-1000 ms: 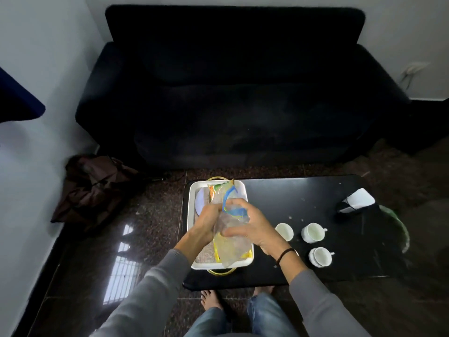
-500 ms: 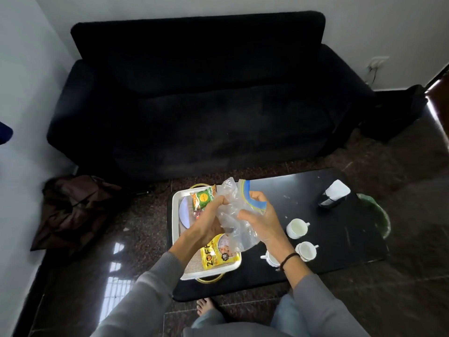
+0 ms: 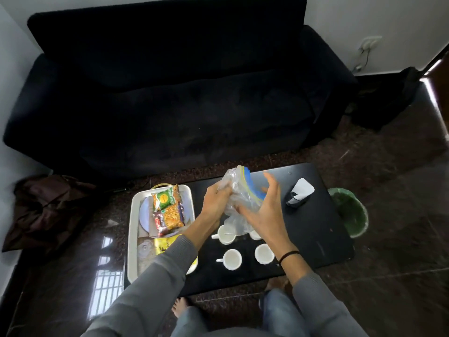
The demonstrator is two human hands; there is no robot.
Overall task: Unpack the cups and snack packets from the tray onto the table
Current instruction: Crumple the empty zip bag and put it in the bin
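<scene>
My left hand grips a crumpled clear zip bag with a blue seal, held above the black table. My right hand touches the bag's right side with its fingers spread. In the white tray at the table's left end lie a green snack packet, an orange and dark one and a yellow one partly under my left sleeve. Several white cups stand on the table beneath my hands, among them one under the bag and two nearer ones.
A black and white object sits on the table's far right. A green bin stands on the floor past the right edge. A dark sofa is behind the table, and a brown bag lies on the floor at left.
The bag came up off the tray and moved right over the cups, leaving the yellow packet in the tray. My right hand's fingers have spread open on the bag.
</scene>
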